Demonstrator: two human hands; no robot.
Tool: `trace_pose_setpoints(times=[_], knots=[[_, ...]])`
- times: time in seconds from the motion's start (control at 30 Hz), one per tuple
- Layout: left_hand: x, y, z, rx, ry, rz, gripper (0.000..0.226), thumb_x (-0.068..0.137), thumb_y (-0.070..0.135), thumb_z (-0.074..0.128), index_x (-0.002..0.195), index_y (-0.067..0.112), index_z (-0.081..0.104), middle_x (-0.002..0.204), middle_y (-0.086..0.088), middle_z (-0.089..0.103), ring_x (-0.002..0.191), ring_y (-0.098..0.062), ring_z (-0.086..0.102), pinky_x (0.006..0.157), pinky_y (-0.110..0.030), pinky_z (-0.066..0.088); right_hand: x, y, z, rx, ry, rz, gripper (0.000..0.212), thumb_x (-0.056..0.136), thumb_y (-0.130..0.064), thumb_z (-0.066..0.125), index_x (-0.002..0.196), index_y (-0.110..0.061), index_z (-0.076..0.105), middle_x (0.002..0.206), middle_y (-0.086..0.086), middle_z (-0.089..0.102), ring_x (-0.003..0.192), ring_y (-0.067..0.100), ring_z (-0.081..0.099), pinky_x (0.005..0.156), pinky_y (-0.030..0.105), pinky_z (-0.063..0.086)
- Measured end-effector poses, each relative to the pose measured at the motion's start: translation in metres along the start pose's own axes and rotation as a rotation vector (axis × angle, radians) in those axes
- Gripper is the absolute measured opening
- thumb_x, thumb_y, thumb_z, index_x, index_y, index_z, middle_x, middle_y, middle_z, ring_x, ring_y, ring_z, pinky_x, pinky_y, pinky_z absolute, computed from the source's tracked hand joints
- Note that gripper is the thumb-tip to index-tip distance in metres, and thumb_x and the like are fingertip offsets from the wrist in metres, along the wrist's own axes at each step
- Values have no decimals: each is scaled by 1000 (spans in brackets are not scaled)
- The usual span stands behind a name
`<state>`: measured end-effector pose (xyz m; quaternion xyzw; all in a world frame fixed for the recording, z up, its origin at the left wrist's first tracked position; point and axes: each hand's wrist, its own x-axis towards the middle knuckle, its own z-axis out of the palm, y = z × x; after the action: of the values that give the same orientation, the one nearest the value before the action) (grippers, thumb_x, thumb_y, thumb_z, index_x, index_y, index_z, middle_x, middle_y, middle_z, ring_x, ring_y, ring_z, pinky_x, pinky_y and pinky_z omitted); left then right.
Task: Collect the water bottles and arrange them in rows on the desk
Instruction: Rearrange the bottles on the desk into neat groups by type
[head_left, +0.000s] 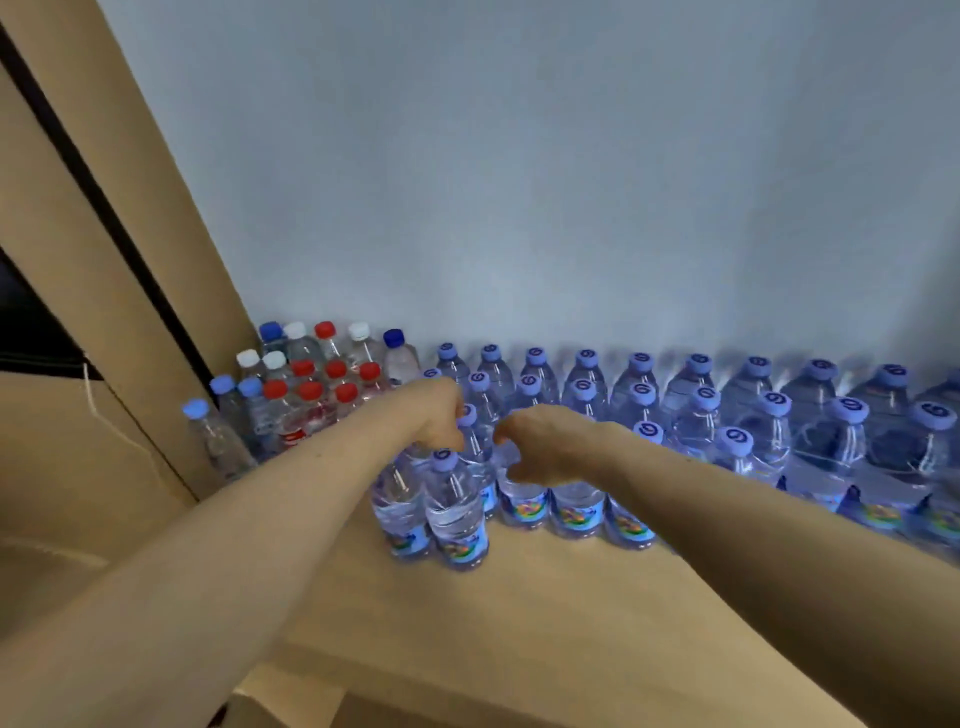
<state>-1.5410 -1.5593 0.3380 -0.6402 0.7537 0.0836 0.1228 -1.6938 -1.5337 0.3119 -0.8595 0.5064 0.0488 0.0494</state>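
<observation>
Several clear water bottles with light-blue caps (644, 395) stand in rows on the tan desk (519, 623), along the grey wall. My left hand (440, 415) curls down over the top of a bottle (400, 499) at the left end of the front row, and its cap is hidden. My right hand (540, 441) grips the top of a neighbouring bottle (522, 501), whose cap is also covered. Another upright bottle (456, 512) stands just in front, between my hands.
A cluster of bottles with red, white and blue caps (311, 384) fills the back left corner. A tall tan panel (130, 260) rises at the left with a dark gap beside it. The desk's front edge (322, 670) runs below my arms.
</observation>
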Motion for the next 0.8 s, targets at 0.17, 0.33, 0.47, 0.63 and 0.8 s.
trace_pose_setpoints(times=[0.17, 0.33, 0.47, 0.63, 0.8], knots=[[-5, -48, 23, 110, -16, -32, 35, 86, 25, 64, 119, 14, 59, 113, -9, 62, 100, -26, 61, 71, -31, 47, 33, -47, 10, 38, 61, -69, 57, 90, -18, 58, 142, -18, 37, 132, 9, 49, 118, 29, 52, 88, 36, 45], [4, -60, 54, 138, -74, -38, 31, 88, 22, 59, 118, 13, 60, 116, -8, 62, 105, -26, 61, 80, -32, 48, 47, -76, 25, -54, 59, -43, 42, 94, -10, 48, 136, -14, 45, 128, 8, 54, 117, 27, 55, 85, 36, 46], [9, -47, 55, 200, -26, 35, 10, 84, 23, 61, 88, 14, 62, 89, -6, 62, 96, -27, 64, 71, -32, 49, 36, -68, 27, -87, 101, -20, 32, 94, -3, 44, 124, -6, 55, 125, 12, 57, 114, 31, 56, 87, 37, 46], [13, 3, 44, 151, -225, 181, 18, 73, 22, 74, 84, 8, 68, 76, -7, 68, 69, -23, 67, 59, -33, 54, -1, -26, 28, -43, 39, 72, 28, 91, -9, 52, 118, -10, 61, 115, 9, 62, 105, 29, 60, 72, 30, 42], [14, 74, 41, 50, -339, 317, 18, 75, 18, 75, 87, 5, 69, 67, -8, 64, 54, -18, 58, 56, -28, 50, -58, 24, 27, 2, -63, 151, 29, 86, -13, 57, 114, -13, 66, 107, 7, 65, 98, 28, 61, 70, 31, 46]])
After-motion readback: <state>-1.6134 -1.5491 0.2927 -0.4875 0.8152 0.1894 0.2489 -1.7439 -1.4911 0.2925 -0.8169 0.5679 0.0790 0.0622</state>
